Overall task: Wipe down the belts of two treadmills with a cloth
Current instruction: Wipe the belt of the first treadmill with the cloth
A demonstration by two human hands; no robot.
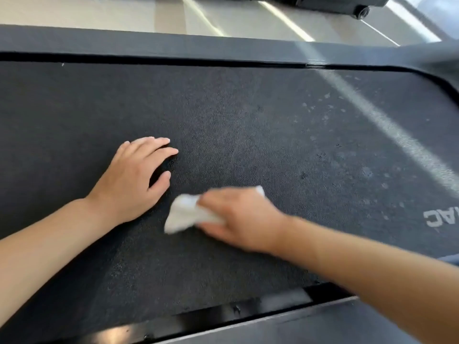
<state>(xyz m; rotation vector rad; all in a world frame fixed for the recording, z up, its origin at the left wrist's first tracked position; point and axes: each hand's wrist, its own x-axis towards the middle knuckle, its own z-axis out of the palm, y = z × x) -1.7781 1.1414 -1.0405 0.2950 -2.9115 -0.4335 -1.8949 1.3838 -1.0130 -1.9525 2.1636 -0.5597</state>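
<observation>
A dark, rough treadmill belt (248, 115) fills most of the head view. My right hand (238, 217) lies on a crumpled white cloth (183, 214) and presses it onto the belt near the middle; the hand is blurred, and whether its fingers curl round the cloth cannot be told. The cloth sticks out to the left of the fingers. My left hand (135, 175) rests on the belt to the left, palm down, fingers spread. Pale dusty spots (323, 108) mark the belt at the right.
Grey side rails run along the far edge (173, 47) and the near edge (310, 319) of the belt. White letters (439, 219) are printed on the belt at the right. Beyond the far rail lie pale floor (99, 13) and the base of another machine (347, 3).
</observation>
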